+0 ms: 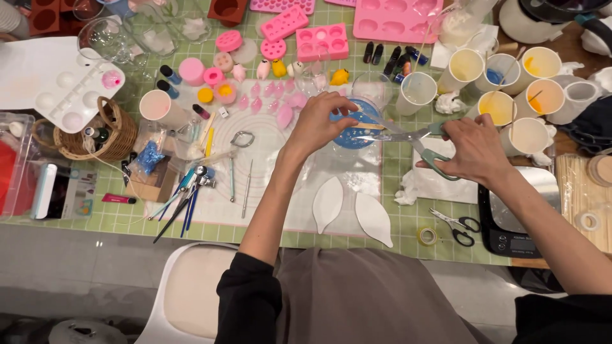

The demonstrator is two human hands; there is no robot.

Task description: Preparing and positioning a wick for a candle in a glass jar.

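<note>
A pair of green-handled scissors [417, 143] is held in the right hand [475, 150], with the fingers closed through and around the handles and the blades parted, pointing left toward the left hand [319, 124]. The left hand is curled, its fingertips pinched on a thin pale stick [364, 116] that is held just at the blades' tips; whether the stick lies between the blades cannot be told. Both hands are raised over a clear cup [356, 127] with blue contents, which stands on a translucent mat [268, 185] laid on the green checked table [115, 216]. The scissors bridge the gap between the hands, the tips near the left fingers and the handles inside the right palm.

Just below the cup, near the table's front edge, two white leaf-shaped pieces [373, 220] are laid side by side. A crumpled white tissue [408, 188] is seen beneath the right hand, and a second, black-handled pair of scissors [458, 226] lies beside a small roll of tape [427, 236]. Paper cups [529, 95] stained yellow are grouped behind the right hand, next to a black scale [510, 239]. Pink moulds [322, 41] are set along the far side, and a wicker basket [118, 137] and loose tools [185, 204] are found well to the left.
</note>
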